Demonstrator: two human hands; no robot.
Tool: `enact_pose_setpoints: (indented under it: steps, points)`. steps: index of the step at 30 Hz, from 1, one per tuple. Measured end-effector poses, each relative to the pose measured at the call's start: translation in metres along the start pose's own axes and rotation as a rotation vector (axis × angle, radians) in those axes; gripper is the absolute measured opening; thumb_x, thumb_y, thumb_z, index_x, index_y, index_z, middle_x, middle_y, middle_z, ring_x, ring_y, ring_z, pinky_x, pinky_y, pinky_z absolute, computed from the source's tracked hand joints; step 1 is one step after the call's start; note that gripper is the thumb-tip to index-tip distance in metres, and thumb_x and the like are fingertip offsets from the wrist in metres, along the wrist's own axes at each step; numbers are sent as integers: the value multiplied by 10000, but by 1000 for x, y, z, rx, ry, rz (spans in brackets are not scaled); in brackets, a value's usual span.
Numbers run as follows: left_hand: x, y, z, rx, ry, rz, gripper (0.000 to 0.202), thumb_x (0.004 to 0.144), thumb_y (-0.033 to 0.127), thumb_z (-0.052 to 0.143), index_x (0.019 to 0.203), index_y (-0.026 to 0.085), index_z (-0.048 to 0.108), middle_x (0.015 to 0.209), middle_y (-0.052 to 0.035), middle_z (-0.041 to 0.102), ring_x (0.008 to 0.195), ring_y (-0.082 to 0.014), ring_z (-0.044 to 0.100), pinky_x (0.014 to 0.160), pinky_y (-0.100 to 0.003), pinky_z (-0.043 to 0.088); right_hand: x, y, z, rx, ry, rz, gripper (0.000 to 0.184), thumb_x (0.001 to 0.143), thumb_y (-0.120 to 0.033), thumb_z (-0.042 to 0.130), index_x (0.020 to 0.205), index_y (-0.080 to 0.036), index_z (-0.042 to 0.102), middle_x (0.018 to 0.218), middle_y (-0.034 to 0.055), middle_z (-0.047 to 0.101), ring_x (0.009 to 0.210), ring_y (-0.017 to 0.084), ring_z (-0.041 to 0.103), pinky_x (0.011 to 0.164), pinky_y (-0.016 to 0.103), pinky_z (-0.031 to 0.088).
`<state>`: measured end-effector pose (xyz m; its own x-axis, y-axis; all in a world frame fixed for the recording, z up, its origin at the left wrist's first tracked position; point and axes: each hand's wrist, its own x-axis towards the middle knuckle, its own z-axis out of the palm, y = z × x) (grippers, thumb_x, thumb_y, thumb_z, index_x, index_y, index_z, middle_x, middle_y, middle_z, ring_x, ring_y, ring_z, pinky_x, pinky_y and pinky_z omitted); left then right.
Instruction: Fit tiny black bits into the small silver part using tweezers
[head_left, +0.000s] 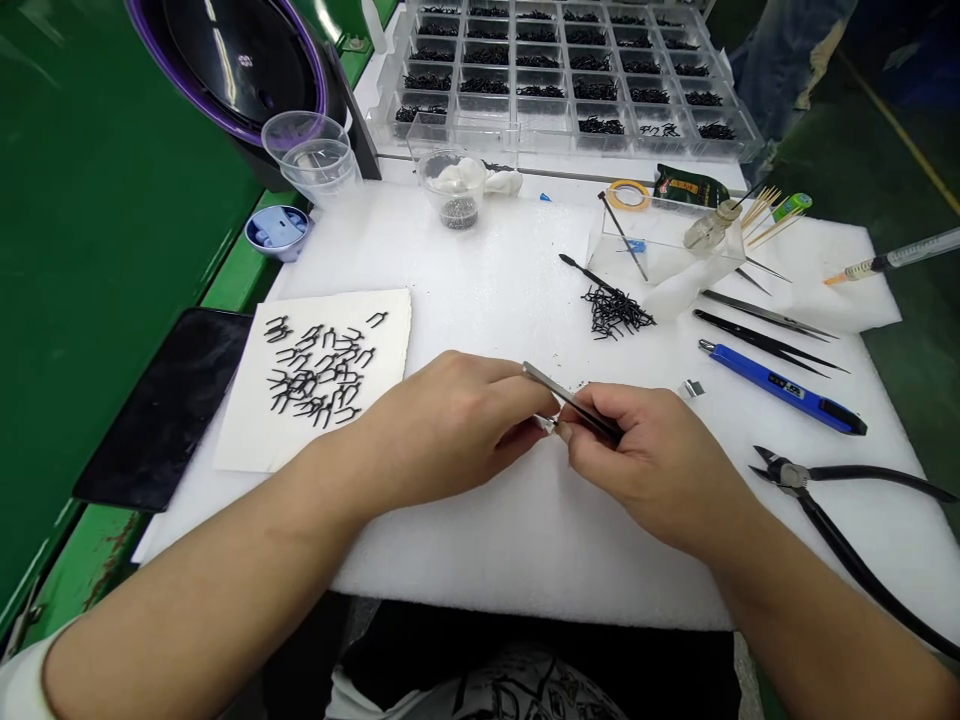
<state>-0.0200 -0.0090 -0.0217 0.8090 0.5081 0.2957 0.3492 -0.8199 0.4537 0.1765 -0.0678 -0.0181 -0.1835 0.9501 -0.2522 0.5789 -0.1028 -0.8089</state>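
Observation:
My left hand (457, 425) is closed over the middle of the white foam sheet (487, 290). Its fingertips pinch something small and shiny, mostly hidden by the fingers. Close against it, my right hand (652, 450) is closed around a slim flat tool (559, 388) with a grey metal end and a dark rear part. The tool slants across the left fingertips, and its exact kind does not show. Left of my hands, small black forked pieces (319, 370) lie scattered on a white card (247, 420). Beyond my right hand is a heap of thin black pieces (615, 312).
On the right lie cutting pliers (795, 478), a blue utility knife (784, 385), tweezers (765, 340) and a syringe (892, 258). A compartment box (544, 115) full of black pieces stands behind, with clear cups (319, 165) at the left. Someone's trouser leg (784, 60) shows beyond.

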Motion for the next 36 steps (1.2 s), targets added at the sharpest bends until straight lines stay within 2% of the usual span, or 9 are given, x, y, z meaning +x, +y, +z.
enact_pose_setpoints:
  steps: [15,25,36]
  points:
    - [2,2,2,-40,22,-31,122,813,78,669,898,117,748,758,-19,721,586,-87,597,557,-198,455,1,4,1,19,4,50,174,844,-265,559,678,-216,572,563,-75,425,524,80,373,454,232,295]
    - [2,3,-2,-68,-23,-54,218,816,53,629,991,111,744,814,-22,715,652,-96,612,594,-210,460,2,3,2,4,54,-8,168,815,-218,571,648,-203,558,550,-81,438,525,67,383,462,211,309]
    - [0,1,-3,-36,-41,-67,200,829,84,625,994,137,726,771,3,688,636,-103,599,583,-223,444,0,1,-1,28,31,21,174,817,-212,571,645,-199,549,548,-75,428,519,70,374,454,214,298]
